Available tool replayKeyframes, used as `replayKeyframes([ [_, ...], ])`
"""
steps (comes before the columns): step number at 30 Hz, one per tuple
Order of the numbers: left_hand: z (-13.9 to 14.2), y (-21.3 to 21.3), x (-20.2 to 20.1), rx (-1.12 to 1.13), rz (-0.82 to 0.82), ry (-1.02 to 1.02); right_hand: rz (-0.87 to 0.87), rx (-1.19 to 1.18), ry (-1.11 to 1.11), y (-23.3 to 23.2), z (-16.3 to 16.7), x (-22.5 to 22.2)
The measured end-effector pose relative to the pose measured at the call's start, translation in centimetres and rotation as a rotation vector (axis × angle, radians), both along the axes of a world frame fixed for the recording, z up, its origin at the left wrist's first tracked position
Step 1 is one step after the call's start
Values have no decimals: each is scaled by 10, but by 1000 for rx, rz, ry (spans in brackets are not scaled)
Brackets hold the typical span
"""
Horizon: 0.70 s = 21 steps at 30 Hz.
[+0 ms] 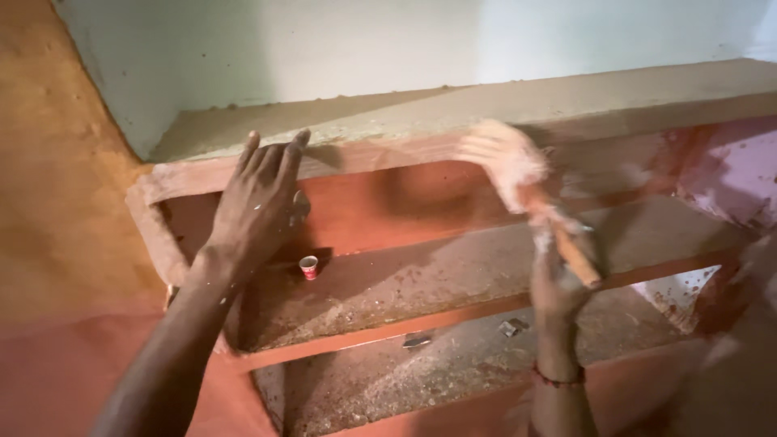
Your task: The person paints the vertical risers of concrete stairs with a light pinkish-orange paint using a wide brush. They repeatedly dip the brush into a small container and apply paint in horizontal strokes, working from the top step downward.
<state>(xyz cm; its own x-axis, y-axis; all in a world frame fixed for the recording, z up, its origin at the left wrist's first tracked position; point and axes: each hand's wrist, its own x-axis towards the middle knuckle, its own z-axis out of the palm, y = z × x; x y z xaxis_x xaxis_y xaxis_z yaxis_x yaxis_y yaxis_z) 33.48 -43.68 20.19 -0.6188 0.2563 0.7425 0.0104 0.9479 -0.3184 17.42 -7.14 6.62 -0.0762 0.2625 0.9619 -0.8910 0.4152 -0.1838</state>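
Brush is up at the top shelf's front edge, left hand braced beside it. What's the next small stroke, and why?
Probably sweep the brush sideways along the top shelf edge toward the left hand. The right hand holds its wooden handle with the bristles against that edge, which looks pale and patchy there, while the recess behind it is solid red.

Top ledge (453,113): open above, wall close behind. Upper bay: left hand (257,209) and brush (518,182) block the front; free gap between them. Middle shelf (453,271): small cup (308,266) at left, rest passable. Lower shelf (453,364): two scraps (511,327) near the front edge.
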Motion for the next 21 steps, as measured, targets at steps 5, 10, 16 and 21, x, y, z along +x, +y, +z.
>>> replayKeyframes([
  [5,2,11,-5,32,33,-7,-248,-95,-20,61,-6,-20],
  [10,1,19,-10,29,40,40,-171,-8,49,50,11,-22],
  [16,1,18,-14,106,-1,36,346,115,146,-33,6,30],
  [21,0,13,-12,127,-58,73,747,125,-74,-86,2,76],
])
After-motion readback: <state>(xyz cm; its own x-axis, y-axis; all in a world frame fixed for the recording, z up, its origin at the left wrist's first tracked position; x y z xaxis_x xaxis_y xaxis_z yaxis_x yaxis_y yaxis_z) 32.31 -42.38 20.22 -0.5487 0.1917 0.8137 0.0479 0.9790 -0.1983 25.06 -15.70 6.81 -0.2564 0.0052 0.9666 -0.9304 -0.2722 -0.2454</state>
